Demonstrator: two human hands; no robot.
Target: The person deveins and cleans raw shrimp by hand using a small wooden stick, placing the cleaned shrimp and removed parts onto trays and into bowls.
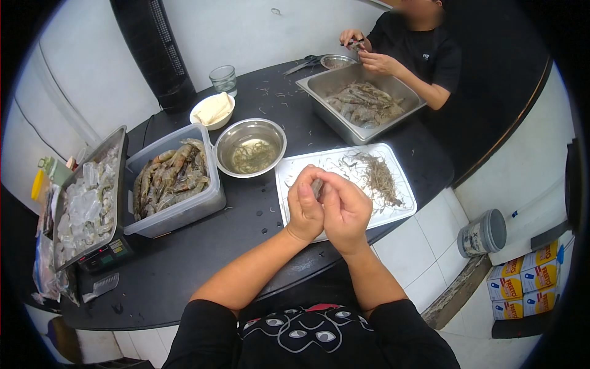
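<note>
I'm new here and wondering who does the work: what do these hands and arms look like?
They are a person's: a left hand and a right hand, with no gloves, rings or watch showing. The forearms are bare below plain black sleeves; no cables show.

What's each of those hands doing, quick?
Bare left hand: closed, holding what looks like a grey-brown shrimp, mostly hidden.
Bare right hand: closed around that shrimp too.
</note>
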